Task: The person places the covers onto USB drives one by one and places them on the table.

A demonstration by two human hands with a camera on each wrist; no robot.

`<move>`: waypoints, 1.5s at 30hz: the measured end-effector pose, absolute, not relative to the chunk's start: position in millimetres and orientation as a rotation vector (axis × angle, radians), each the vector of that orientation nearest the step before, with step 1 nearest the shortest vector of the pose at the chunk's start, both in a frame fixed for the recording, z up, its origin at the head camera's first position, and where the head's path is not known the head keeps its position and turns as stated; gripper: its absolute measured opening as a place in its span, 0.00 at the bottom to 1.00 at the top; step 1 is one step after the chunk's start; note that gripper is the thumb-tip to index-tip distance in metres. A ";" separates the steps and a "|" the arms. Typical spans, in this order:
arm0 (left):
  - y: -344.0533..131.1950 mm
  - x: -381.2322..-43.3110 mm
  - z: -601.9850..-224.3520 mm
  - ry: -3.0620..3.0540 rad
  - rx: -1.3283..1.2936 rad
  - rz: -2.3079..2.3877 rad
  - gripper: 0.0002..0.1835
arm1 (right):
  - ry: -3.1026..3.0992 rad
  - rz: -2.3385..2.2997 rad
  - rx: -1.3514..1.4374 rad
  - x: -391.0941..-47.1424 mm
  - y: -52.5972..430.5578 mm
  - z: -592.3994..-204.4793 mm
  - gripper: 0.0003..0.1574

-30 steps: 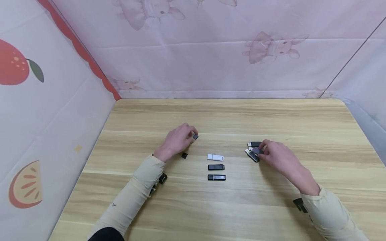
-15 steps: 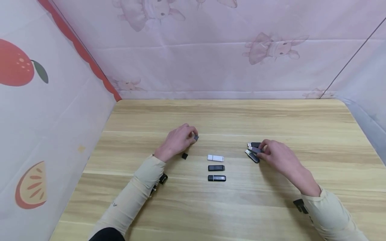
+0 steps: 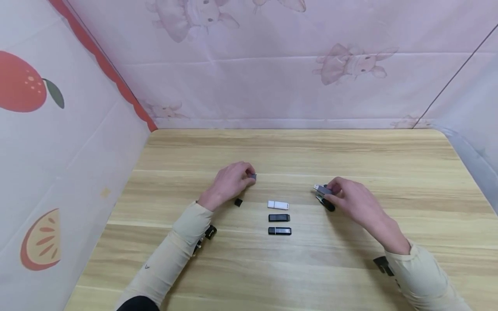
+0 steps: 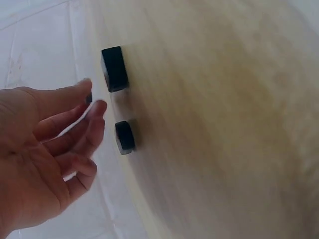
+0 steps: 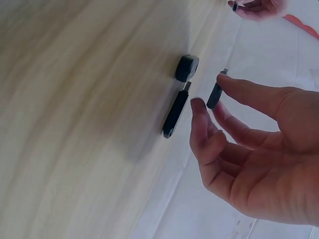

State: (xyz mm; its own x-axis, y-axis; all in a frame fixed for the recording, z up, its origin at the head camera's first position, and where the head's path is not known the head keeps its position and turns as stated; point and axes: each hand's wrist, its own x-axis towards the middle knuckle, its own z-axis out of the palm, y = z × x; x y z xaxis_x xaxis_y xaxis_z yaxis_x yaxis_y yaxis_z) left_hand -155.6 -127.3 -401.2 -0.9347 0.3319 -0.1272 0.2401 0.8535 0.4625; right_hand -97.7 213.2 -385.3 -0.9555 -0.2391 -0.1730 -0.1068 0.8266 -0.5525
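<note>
My right hand (image 3: pixel 352 196) pinches a grey USB stick (image 3: pixel 324 190), its metal plug bare and pointing left. In the right wrist view that USB stick (image 5: pixel 216 93) is held off the table between thumb and fingers. Below the hand lies a black uncapped USB stick (image 3: pixel 327 204); another dark one behind is mostly hidden. My left hand (image 3: pixel 230 181) pinches a small dark grey cap (image 3: pixel 253 176), mostly covered by the fingertips in the left wrist view. Near the left wrist a small black cap (image 3: pixel 238 202) lies on the table.
Between the hands, a white USB stick (image 3: pixel 278 205) and two black USB sticks, one (image 3: pixel 279 218) above the other (image 3: pixel 279 231), lie in a column on the wooden table (image 3: pixel 272 276). Two black blocks, one larger (image 4: pixel 114 68), one smaller (image 4: pixel 125 137), show in the left wrist view.
My right hand has lifted the grey USB stick from the group of sticks and moved it slightly up and left. The left hand, with its cap, has hardly moved.
</note>
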 end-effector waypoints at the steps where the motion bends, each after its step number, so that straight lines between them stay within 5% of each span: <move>1: -126.9 -155.4 -400.4 2.815 0.437 0.713 0.12 | 2.775 -0.823 -0.266 -97.6 212.2 -384.8 0.16; 45: -96.3 -137.2 -395.5 2.353 0.489 1.313 0.10 | 2.502 -1.223 -0.447 -108.8 163.6 -393.8 0.13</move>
State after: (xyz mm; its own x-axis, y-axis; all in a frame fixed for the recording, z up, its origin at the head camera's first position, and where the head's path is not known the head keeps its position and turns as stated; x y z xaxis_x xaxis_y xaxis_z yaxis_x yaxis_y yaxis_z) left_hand -137.2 -96.3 -395.5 -0.8586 0.4827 -0.1726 0.1067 0.4977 0.8608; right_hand -108.8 163.6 -393.8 -0.8999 -0.4110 -0.1457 -0.1374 0.5843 -0.7998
